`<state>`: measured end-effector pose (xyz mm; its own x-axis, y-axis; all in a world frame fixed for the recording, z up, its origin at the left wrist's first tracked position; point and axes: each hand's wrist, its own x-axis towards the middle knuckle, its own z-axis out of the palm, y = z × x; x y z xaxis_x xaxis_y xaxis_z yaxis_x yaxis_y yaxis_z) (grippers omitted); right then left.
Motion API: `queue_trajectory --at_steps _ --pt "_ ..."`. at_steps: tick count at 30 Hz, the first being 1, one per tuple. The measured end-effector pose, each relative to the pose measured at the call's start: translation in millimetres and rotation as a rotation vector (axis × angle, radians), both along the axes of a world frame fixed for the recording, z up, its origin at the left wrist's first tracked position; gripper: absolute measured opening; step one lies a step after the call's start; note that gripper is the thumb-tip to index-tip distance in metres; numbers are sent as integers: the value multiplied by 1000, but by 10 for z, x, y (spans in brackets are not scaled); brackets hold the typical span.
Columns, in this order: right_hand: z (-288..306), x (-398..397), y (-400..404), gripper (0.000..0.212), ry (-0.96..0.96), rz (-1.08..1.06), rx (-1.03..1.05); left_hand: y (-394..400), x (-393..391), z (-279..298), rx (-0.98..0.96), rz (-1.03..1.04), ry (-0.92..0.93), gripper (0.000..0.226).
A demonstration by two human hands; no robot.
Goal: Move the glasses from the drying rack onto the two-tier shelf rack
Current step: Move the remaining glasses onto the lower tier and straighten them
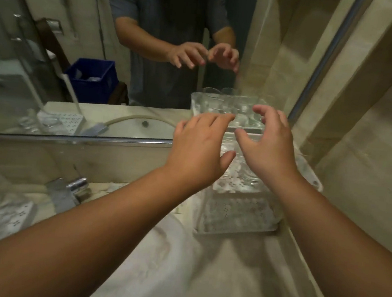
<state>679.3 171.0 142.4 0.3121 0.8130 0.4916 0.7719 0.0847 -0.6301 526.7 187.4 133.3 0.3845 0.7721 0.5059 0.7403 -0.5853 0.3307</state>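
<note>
Both forearms reach toward one o'clock, left hand [197,146] and right hand [268,147] hovering, fingers apart and empty, over the glasses [242,174] on the shelf rack [235,224], likely between placements.

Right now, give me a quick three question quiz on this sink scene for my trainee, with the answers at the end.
1. True or false: the left hand is gripping a glass.
2. Where does the two-tier shelf rack stand? A) left of the basin B) right of the basin, by the side wall C) on the floor
3. Fill in: the blue crate is seen only as a reflection in the ____.

Key:
1. False; both it and the right hand hover with fingers spread, holding nothing.
2. B
3. mirror
</note>
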Motion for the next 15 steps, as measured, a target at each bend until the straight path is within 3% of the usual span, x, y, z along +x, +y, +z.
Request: queue_trajectory --at_steps 8,15 --pt "-69 -1687 188 40 5 352 -28 -60 -1606 -147 -124 181 24 68" --pt "-408 -3190 330 35 7 628 -206 -226 -3229 -363 -220 429 61 63"
